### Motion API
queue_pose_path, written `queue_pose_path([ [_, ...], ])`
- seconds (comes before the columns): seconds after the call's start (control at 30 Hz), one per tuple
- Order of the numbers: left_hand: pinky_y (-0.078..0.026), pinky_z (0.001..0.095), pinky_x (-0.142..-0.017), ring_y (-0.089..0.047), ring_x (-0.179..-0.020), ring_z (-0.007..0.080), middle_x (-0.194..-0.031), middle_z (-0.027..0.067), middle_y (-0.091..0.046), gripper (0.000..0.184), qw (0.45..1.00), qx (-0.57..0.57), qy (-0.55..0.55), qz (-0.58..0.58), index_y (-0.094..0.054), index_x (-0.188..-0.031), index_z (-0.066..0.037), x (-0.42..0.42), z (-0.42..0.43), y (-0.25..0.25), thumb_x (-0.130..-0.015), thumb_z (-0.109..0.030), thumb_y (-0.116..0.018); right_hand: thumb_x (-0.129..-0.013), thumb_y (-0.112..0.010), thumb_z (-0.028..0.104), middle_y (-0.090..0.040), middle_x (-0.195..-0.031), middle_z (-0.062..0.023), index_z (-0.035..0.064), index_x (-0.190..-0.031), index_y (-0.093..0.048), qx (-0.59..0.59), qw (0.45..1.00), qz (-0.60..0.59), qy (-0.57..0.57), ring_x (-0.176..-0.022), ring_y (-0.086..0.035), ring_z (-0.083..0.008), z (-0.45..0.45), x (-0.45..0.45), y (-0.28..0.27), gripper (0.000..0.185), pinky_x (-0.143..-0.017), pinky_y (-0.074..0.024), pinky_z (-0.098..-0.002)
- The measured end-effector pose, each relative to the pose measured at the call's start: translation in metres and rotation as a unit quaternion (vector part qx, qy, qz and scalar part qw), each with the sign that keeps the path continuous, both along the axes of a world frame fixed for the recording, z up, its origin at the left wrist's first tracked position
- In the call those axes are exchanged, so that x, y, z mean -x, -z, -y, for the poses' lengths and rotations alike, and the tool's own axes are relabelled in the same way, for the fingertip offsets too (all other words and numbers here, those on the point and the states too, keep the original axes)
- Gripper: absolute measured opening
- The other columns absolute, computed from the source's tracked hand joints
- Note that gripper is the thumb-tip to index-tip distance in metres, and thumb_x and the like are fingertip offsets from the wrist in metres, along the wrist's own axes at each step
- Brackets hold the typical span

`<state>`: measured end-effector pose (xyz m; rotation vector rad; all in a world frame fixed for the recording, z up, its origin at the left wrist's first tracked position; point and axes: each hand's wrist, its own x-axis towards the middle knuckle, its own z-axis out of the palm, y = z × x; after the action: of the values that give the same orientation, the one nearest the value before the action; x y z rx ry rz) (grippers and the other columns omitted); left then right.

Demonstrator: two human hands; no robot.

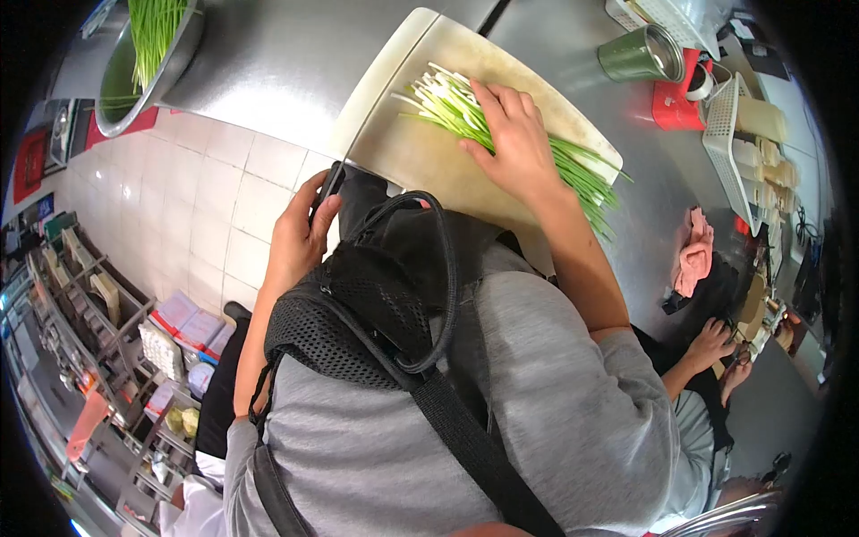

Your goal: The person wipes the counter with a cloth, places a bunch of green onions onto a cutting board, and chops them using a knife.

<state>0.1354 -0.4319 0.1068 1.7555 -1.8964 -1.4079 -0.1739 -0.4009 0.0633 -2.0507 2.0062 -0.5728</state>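
A bundle of thin spring onions [582, 170], white ends toward the upper left and green tips toward the lower right, lies on a cream cutting board [376, 148]. My right hand [514, 134] rests over the bundle, fingers curved across the stalks and thumb against the near side, holding them down. Close to the board's near left corner, my left hand [300, 224] is closed around the black handle of what looks like a knife [333, 183]. Its blade is seen nearly edge-on and is mostly hidden.
A metal bowl [170, 85] with more long green stalks stands at upper left. Toward the right are a metal cup [637, 55], a red container [677, 100], a white basket [727, 148] and a pink cloth [693, 255]. Another person's hands [711, 345] work at lower right.
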Motion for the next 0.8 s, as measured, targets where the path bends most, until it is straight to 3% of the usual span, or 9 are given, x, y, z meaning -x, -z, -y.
queue_pose_path([
  [0.03,-0.053,0.0361,-0.079,-0.069,-0.083,0.0259,-0.097,0.0205,-0.072,0.041,1.0,0.007,0.019,0.01,-0.059,-0.135,-0.002,-0.001,0.0,0.0,-0.103,-0.029,-0.061,-0.077,-0.082,0.024,-0.055,-0.132,-0.0172,0.0016,-0.146,-0.046,0.0,1.0,-0.006,-0.004,-0.122,-0.05,-0.0357,0.0,-0.001,0.002,0.081,-0.104,-0.042,-0.0462],
  [0.13,-0.053,0.0373,-0.081,-0.071,-0.088,0.0277,-0.097,0.022,-0.073,0.043,0.999,-0.01,0.039,0.031,-0.058,-0.135,-0.002,0.007,0.001,-0.013,-0.103,-0.031,-0.06,-0.079,-0.081,0.024,-0.054,-0.134,-0.0178,0.0006,-0.145,-0.047,0.003,1.0,-0.016,-0.003,-0.122,-0.05,-0.0357,0.003,-0.005,0.004,0.078,-0.103,-0.0421,-0.0462],
  [0.17,-0.053,0.0368,-0.074,-0.068,-0.076,0.0247,-0.09,0.0206,-0.071,0.044,0.997,0.021,0.064,0.025,-0.058,-0.136,-0.004,0.004,0.001,-0.01,-0.104,-0.033,-0.059,-0.079,-0.081,0.024,-0.054,-0.134,-0.0178,0.0001,-0.145,-0.047,0.0,1.0,-0.018,-0.003,-0.122,-0.05,-0.0359,0.003,-0.006,0.003,0.078,-0.103,-0.0421,-0.0462],
  [0.27,-0.05,0.0349,-0.064,-0.062,-0.063,0.0199,-0.082,0.0172,-0.068,0.043,0.998,-0.063,0.024,0.014,-0.059,-0.137,-0.005,0.006,0.004,-0.026,-0.104,-0.034,-0.058,-0.079,-0.081,0.025,-0.054,-0.134,-0.018,-0.0011,-0.144,-0.048,0.001,1.0,-0.02,-0.006,-0.122,-0.05,-0.0364,0.004,-0.005,-0.001,0.078,-0.103,-0.0422,-0.0462],
  [0.33,-0.047,0.0331,-0.058,-0.054,-0.055,0.015,-0.075,0.0129,-0.065,0.043,1.0,-0.011,0.008,0.001,-0.059,-0.136,-0.005,0.002,-0.001,-0.016,-0.105,-0.034,-0.057,-0.078,-0.082,0.024,-0.054,-0.134,-0.0181,-0.0018,-0.144,-0.048,0.007,1.0,-0.016,-0.012,-0.122,-0.05,-0.0367,0.004,-0.003,-0.003,0.078,-0.103,-0.0421,-0.0461],
  [0.4,-0.051,0.0356,-0.066,-0.064,-0.064,0.0223,-0.083,0.0183,-0.068,0.043,0.997,-0.079,0.002,0.025,-0.059,-0.136,-0.004,0.003,0.0,-0.025,-0.104,-0.033,-0.058,-0.078,-0.082,0.024,-0.055,-0.133,-0.0187,-0.0024,-0.144,-0.048,0.006,1.0,-0.021,-0.021,-0.121,-0.05,-0.0371,0.004,-0.003,-0.003,0.079,-0.104,-0.042,-0.0462],
  [0.5,-0.054,0.0388,-0.077,-0.071,-0.082,0.0328,-0.096,0.024,-0.07,0.042,0.995,0.037,0.082,-0.032,-0.058,-0.136,-0.004,-0.01,-0.009,-0.003,-0.104,-0.031,-0.058,-0.08,-0.082,0.022,-0.055,-0.134,-0.0201,-0.0012,-0.144,-0.049,0.001,1.0,-0.019,-0.024,-0.121,-0.05,-0.0383,0.004,-0.004,-0.002,0.076,-0.105,-0.0421,-0.0461],
  [0.6,-0.053,0.0411,-0.085,-0.069,-0.097,0.0399,-0.106,0.0262,-0.07,0.042,0.997,0.043,0.063,-0.009,-0.058,-0.135,-0.004,-0.01,-0.011,-0.008,-0.103,-0.03,-0.059,-0.079,-0.081,0.022,-0.056,-0.132,-0.0211,-0.0025,-0.142,-0.05,0.01,0.999,-0.02,-0.032,-0.118,-0.051,-0.0385,0.006,-0.005,0.003,0.075,-0.104,-0.0422,-0.0461],
  [0.8,-0.054,0.0413,-0.08,-0.07,-0.089,0.0394,-0.099,0.0235,-0.07,0.04,0.993,0.086,0.062,-0.051,-0.06,-0.133,-0.006,-0.014,-0.019,0.008,-0.102,-0.031,-0.06,-0.079,-0.081,0.023,-0.056,-0.13,-0.0223,-0.0035,-0.141,-0.051,0.015,0.999,-0.029,-0.04,-0.116,-0.052,-0.0391,0.006,-0.006,0.004,0.074,-0.103,-0.0425,-0.0465],
])
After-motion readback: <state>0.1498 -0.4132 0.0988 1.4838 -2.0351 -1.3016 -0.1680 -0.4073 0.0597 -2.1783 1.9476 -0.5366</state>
